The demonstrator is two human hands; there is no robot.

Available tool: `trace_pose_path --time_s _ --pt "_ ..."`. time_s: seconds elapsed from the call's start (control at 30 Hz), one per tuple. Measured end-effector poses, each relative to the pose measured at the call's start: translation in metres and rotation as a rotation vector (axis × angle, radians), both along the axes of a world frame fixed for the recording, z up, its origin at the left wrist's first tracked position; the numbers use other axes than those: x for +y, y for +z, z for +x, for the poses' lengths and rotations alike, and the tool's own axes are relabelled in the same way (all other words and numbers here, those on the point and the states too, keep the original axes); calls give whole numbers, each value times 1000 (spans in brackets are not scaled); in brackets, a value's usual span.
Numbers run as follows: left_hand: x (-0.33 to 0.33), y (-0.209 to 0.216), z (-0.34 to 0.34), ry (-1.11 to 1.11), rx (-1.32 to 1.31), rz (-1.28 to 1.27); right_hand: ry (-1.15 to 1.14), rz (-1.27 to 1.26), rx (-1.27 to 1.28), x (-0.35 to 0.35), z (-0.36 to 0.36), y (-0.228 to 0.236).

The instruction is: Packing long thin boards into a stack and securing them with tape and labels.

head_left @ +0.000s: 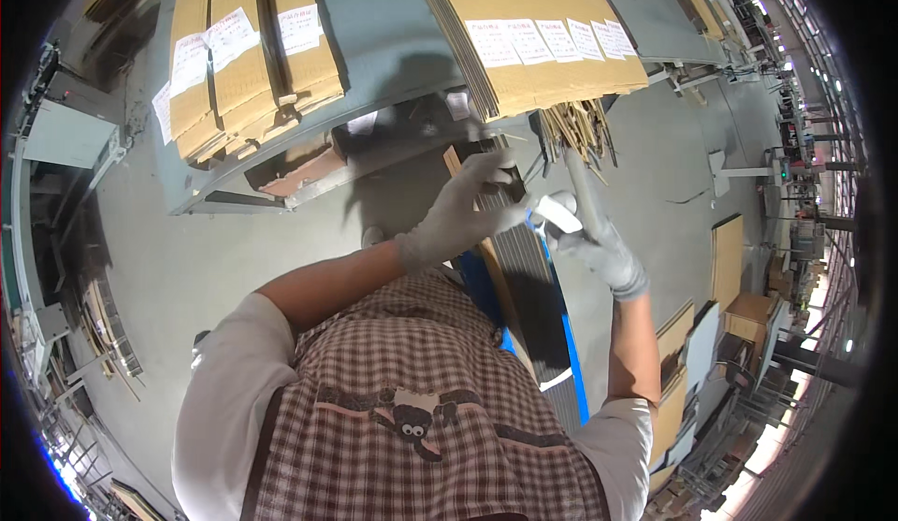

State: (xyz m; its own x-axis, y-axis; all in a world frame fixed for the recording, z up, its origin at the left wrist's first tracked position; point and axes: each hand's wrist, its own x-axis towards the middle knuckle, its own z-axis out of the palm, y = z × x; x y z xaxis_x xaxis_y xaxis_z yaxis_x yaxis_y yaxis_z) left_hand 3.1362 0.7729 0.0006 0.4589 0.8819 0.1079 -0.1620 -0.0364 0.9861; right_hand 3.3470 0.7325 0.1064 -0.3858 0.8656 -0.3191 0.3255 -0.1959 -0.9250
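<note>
Fingers (494, 161) of left hand (451, 220) stand apart; right hand (601, 252) grips a white piece (558, 214).

Brown checked apron (374, 465), grey gloves (449, 224)

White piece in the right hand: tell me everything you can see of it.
The white piece is small, short and band-like, with a bright, smooth-looking face; its material is unclear. It slants down to the right in the picture. Blue shows by its left end, though whether that belongs to it I cannot tell. The gloved right hand holds it, partly covering it. The left hand has its thumb close to that left end; contact is unclear.
</note>
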Motion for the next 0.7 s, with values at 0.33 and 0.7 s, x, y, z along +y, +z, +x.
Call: trace_pose_path --time_s 0.33,0.7 --pt "6 3 5 217 -54 -122 216 390 -546 25 -35 -6" --pt "5 -22 5 263 1 -205 352 648 -606 50 -37 -31"
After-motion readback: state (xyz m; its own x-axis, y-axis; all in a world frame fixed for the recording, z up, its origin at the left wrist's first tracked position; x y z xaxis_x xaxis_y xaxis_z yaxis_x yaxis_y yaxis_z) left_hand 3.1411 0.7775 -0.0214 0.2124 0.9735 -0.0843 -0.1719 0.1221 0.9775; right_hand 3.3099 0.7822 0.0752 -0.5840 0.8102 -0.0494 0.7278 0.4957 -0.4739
